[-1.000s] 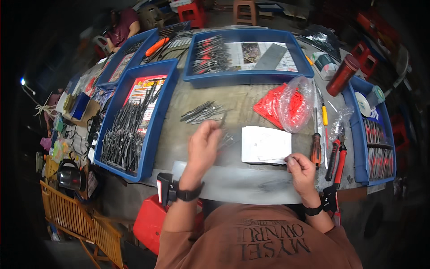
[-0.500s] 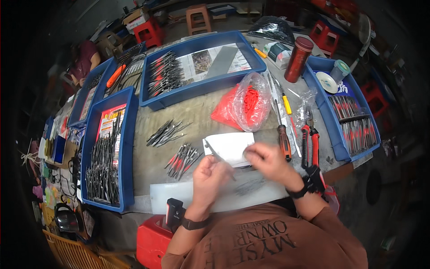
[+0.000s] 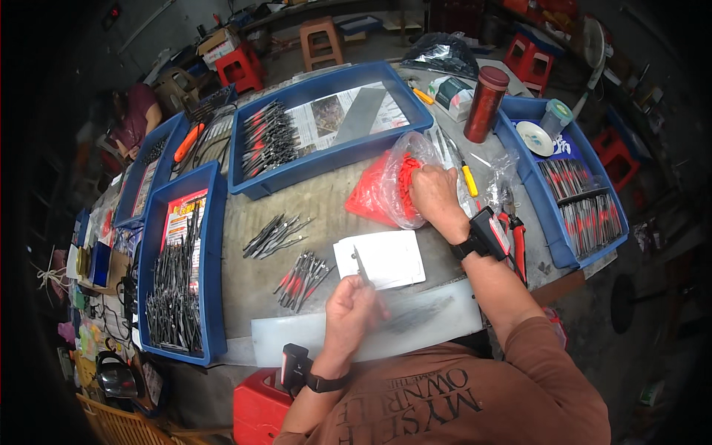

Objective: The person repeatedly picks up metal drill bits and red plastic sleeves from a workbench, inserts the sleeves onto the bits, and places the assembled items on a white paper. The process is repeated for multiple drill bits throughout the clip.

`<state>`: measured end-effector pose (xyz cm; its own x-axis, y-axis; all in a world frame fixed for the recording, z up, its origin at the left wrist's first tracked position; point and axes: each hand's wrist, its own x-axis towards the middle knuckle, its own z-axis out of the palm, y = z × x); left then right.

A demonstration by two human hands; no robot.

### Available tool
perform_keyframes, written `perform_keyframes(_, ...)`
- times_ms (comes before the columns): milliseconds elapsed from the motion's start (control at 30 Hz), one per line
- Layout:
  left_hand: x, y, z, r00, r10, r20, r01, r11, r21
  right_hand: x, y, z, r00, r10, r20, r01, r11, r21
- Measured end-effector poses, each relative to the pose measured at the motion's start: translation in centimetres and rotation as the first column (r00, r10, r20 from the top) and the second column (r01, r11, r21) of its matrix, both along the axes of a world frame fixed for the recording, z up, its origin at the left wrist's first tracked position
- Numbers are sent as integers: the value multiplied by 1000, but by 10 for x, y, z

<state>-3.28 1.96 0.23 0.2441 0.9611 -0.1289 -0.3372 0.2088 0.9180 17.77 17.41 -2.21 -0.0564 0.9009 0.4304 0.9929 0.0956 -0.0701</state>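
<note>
Slim dark piece (image 3: 360, 265) juts beyond left hand's (image 3: 351, 308) gripping fingers; right hand's (image 3: 437, 196) grip unclear.

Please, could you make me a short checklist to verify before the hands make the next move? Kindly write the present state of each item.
1. Left hand has a hold on the thin dark piece: ok.
2. Right hand is at the open mouth of the plastic bag of red pieces: ok.
3. Right hand has gripped a red piece: cannot tell, its fingertips are hidden.
4. Dark pile and red-and-dark pile lie apart: ok.
5. Red-handled pliers fully visible: not ok, the right wrist's device partly covers them.
</note>
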Motion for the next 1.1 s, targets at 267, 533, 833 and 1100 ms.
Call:
perform_keyframes(267, -3, 4, -5, 999, 5, 35, -4, 1000, -26, 9, -22, 20, 992, -13, -126, 12, 1000, -12)
perform_keyframes(533, -5, 8, -1, 999, 38, -8, -37, 990, 137, 11, -80, 57, 671, 166, -723, -296, 954, -55)
perform_keyframes(833, -12, 15, 11, 923, 193, -332, -30, 898, 440, -2, -117, 75, 556, 379, -740, -723, 660, -205)
perform_keyframes(1100, -10, 10, 18, 992, -76, -96, 88, 988, 130, -10, -123, 64, 384, 5, -923, -769, 556, -316)
